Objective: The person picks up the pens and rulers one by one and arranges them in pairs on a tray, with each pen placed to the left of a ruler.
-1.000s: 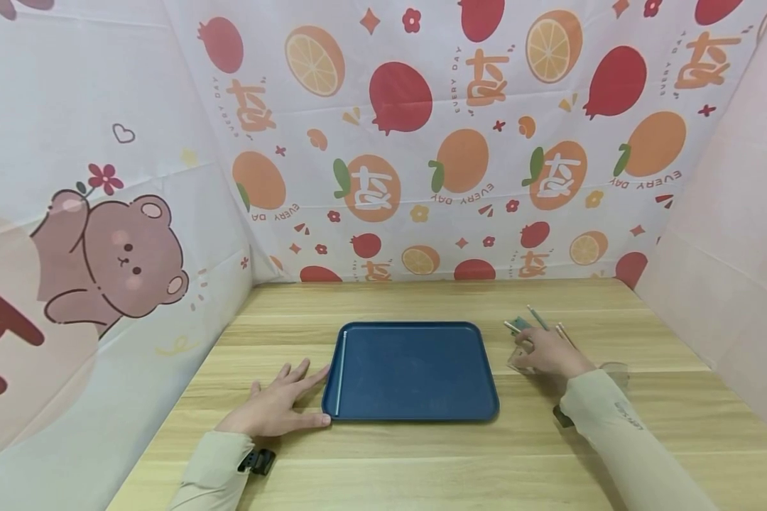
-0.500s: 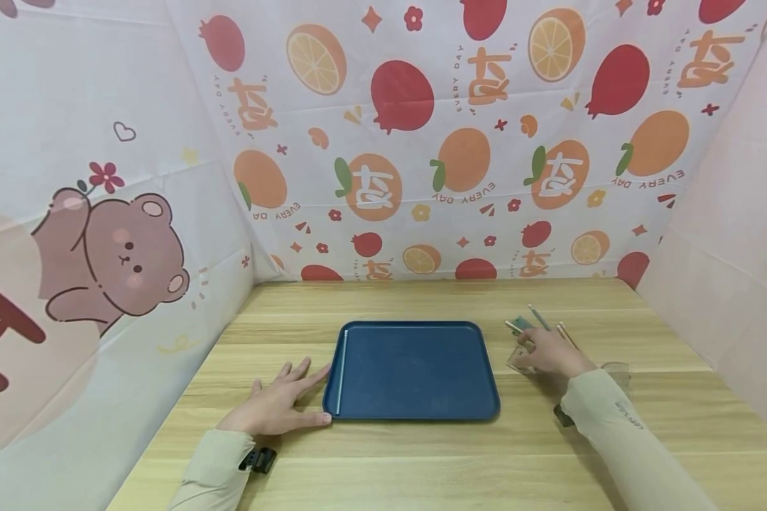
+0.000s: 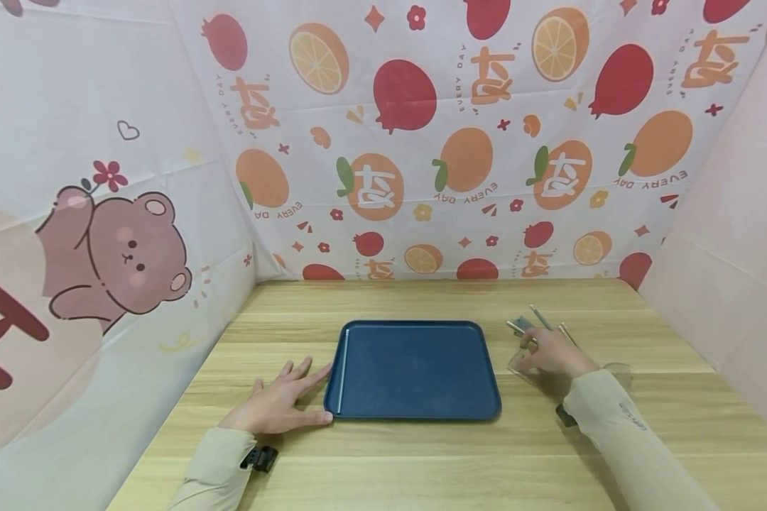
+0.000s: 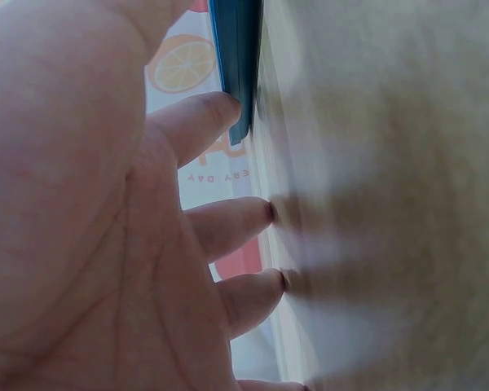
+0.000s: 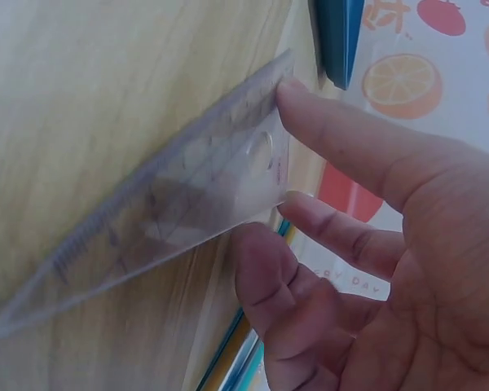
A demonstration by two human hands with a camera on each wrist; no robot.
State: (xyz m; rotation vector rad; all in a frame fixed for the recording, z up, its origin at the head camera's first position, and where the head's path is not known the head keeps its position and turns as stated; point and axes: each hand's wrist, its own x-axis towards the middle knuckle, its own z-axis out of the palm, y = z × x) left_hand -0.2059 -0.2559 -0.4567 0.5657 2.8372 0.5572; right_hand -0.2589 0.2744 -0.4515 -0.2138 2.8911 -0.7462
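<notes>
My right hand (image 3: 552, 353) holds a clear plastic set square (image 5: 187, 195) by its short end, thumb and fingers at that side's edges. The long pointed end reaches away over the table in the right wrist view. Several pencils (image 3: 540, 317) lie under and just beyond this hand, partly hidden by it. With fingers spread, my left hand (image 3: 275, 406) rests at the left side of a blue tray (image 3: 415, 369), and its thumb and a fingertip touch the rim. One slim pale pencil (image 3: 342, 372) lies along the tray's left inner edge.
A small teal patterned flat thing (image 3: 521, 323) lies among the pencils. The wooden table (image 3: 422, 461) ends at a fruit-printed cloth (image 3: 466, 177) behind, with a bear-printed cloth (image 3: 134, 248) on the left and a pale one (image 3: 722, 270) on the right.
The right hand has shifted very slightly, and the set square's visible part by it has tilted a little. The left hand, tray and pencils stay as they were.
</notes>
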